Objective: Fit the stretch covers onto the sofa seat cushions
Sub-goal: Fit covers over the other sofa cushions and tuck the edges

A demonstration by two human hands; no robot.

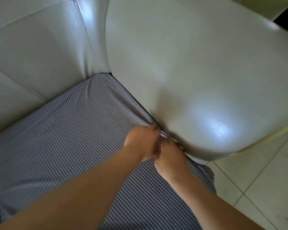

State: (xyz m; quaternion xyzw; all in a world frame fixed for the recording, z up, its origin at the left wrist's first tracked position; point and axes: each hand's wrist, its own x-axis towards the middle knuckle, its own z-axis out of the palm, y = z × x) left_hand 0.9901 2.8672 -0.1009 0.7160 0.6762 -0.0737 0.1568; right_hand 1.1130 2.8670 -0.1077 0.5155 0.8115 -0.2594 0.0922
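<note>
One grey-striped stretch cover (pixel 70 146), puckered edge.

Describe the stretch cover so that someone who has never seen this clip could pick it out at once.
Start at the cream leather sofa and its broad rounded armrest. The stretch cover lies over the seat cushion below the backrest. The left hand and right hand work its edge at the armrest gap. It alone is grey ribbed fabric; everything around it is smooth and glossy.

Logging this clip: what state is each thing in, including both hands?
Stretch cover: pulled over the seat cushion, bunched at the armrest edge.
Left hand: pinching the cover there.
Right hand: at the gap beside the armrest, fingertips hidden.
Backrest: bare, uncovered.
</note>
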